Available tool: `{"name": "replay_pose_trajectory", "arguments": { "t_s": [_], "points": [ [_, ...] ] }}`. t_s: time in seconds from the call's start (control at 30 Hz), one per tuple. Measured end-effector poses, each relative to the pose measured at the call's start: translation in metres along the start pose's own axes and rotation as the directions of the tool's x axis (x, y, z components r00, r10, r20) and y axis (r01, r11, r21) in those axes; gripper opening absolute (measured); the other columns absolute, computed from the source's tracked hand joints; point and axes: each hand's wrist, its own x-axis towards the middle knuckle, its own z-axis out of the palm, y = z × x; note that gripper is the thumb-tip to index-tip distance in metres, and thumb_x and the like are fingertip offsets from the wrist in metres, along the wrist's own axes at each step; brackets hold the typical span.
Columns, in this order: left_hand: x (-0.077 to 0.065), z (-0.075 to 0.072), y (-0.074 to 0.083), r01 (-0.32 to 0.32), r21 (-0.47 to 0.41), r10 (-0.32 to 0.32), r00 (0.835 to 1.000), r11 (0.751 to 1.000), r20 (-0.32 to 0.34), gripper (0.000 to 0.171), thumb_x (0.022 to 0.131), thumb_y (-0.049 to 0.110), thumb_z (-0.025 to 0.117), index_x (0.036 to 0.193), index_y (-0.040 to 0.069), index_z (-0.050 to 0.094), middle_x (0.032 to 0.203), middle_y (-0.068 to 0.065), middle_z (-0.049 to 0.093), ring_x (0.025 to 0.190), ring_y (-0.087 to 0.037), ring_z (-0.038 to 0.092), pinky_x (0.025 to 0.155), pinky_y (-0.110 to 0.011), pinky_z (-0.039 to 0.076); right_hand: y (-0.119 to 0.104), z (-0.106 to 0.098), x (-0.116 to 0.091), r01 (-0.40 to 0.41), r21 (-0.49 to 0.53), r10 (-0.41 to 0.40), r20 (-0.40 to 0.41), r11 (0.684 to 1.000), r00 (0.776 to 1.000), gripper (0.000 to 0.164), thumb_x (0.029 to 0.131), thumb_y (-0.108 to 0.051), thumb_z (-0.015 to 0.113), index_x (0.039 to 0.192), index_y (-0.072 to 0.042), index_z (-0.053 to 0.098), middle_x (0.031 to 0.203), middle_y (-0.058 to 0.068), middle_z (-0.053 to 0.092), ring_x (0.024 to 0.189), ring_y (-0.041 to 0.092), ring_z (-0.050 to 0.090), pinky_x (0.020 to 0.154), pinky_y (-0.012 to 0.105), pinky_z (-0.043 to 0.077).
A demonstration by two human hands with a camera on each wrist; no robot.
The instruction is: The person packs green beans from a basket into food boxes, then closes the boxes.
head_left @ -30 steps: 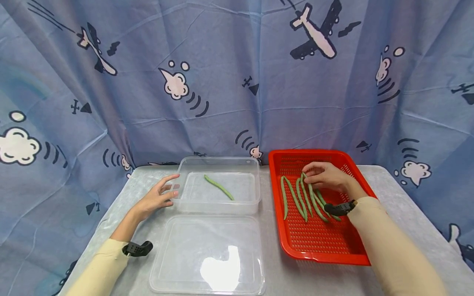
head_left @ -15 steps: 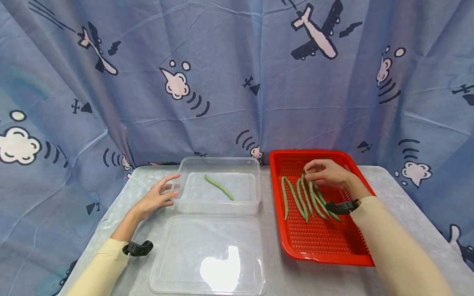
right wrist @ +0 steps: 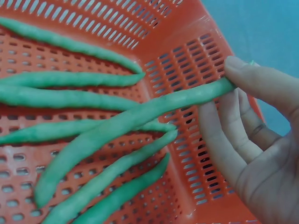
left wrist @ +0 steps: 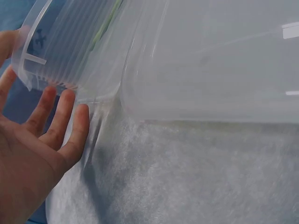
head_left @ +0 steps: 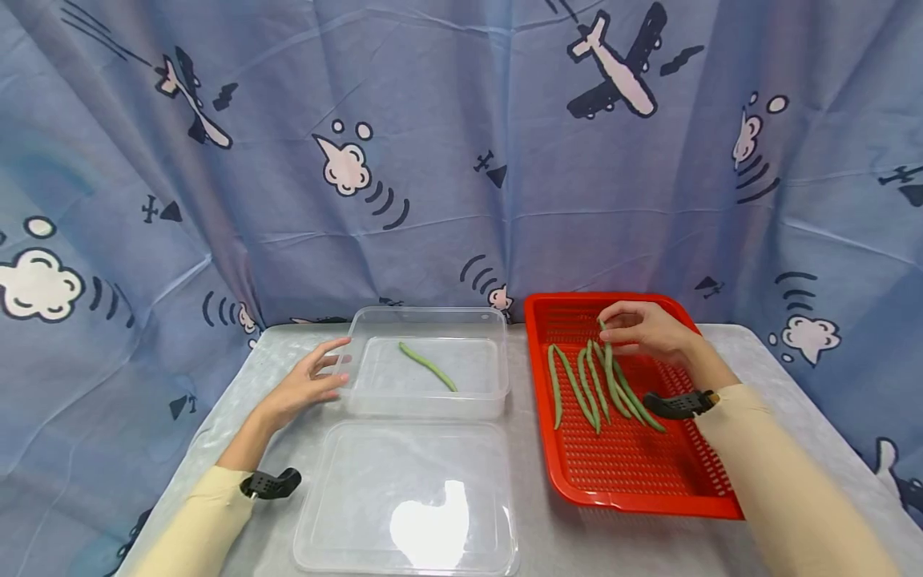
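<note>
We are pinching a green bean (right wrist: 140, 113) by its end between our right hand's (head_left: 645, 330) thumb and fingers. Below this grip, its length is slanting over other green beans (head_left: 574, 385) in the red perforated basket (head_left: 659, 504). Well left of the grip, our left hand (head_left: 310, 381) is spreading its fingers at the clear plastic container (head_left: 425, 408), which is holding one bean (head_left: 429, 366).

Looks like a curtained-off work spot, hard to identify further: has a curtain (head_left: 433, 104) beyond the right hand (head_left: 649, 330), a table (head_left: 534, 529) below.
</note>
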Motion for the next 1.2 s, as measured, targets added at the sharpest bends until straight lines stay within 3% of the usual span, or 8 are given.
{"name": "replay_pose_trajectory", "arguments": {
  "t_s": [0.17, 0.47, 0.67, 0.97, 1.2],
  "points": [
    [0.003, 0.003, -0.002, 0.006, -0.008, -0.006, 1.000, 1.000, -0.002, 0.068, 0.101, 0.011, 0.065, 0.160, 0.012, 0.031, 0.160, -0.026, 0.019, 0.145, -0.045, 0.017, 0.099, -0.060, 0.044, -0.006, -0.002, -0.003, 0.039, 0.021, -0.039, -0.002, 0.999, 0.999, 0.022, 0.096, -0.001, 0.069, 0.117, -0.005, 0.064, 0.105, 0.012, 0.060, 0.094, 0.024, 0.064, 0.089, 0.051, 0.053],
    [0.004, 0.002, -0.005, 0.025, 0.001, -0.025, 1.000, 1.000, -0.018, 0.066, 0.102, 0.011, 0.063, 0.160, 0.014, 0.031, 0.161, -0.024, 0.018, 0.147, -0.044, 0.016, 0.099, -0.060, 0.044, -0.021, 0.005, 0.002, 0.093, 0.071, -0.092, -0.021, 0.993, 0.996, 0.027, 0.097, -0.002, 0.068, 0.123, 0.000, 0.062, 0.107, 0.010, 0.059, 0.095, 0.021, 0.062, 0.086, 0.041, 0.056],
    [0.003, 0.001, -0.007, 0.034, 0.010, -0.034, 0.999, 0.999, -0.024, 0.067, 0.103, 0.011, 0.062, 0.161, 0.011, 0.028, 0.162, -0.023, 0.018, 0.147, -0.044, 0.017, 0.099, -0.060, 0.044, -0.033, 0.016, 0.008, 0.118, 0.092, -0.116, -0.036, 0.989, 0.993, 0.025, 0.097, -0.002, 0.068, 0.122, -0.005, 0.063, 0.109, 0.009, 0.060, 0.098, 0.021, 0.064, 0.085, 0.037, 0.056],
    [0.003, 0.001, -0.005, 0.037, 0.013, -0.036, 0.999, 0.999, -0.028, 0.066, 0.103, 0.010, 0.060, 0.161, 0.011, 0.027, 0.161, -0.024, 0.020, 0.146, -0.044, 0.017, 0.099, -0.061, 0.043, -0.050, 0.034, 0.022, 0.186, 0.151, -0.185, -0.022, 0.971, 0.983, 0.029, 0.096, 0.001, 0.069, 0.124, 0.002, 0.059, 0.106, 0.009, 0.064, 0.098, 0.022, 0.064, 0.085, 0.038, 0.056],
    [0.003, 0.001, -0.005, 0.043, 0.009, -0.043, 0.999, 0.999, -0.026, 0.066, 0.103, 0.010, 0.061, 0.161, 0.012, 0.028, 0.160, -0.025, 0.022, 0.145, -0.045, 0.020, 0.099, -0.061, 0.043, -0.061, 0.047, 0.032, 0.200, 0.168, -0.198, -0.027, 0.965, 0.980, 0.021, 0.097, 0.000, 0.069, 0.116, -0.007, 0.066, 0.106, 0.008, 0.065, 0.103, 0.025, 0.063, 0.086, 0.037, 0.055]
  ]
}}
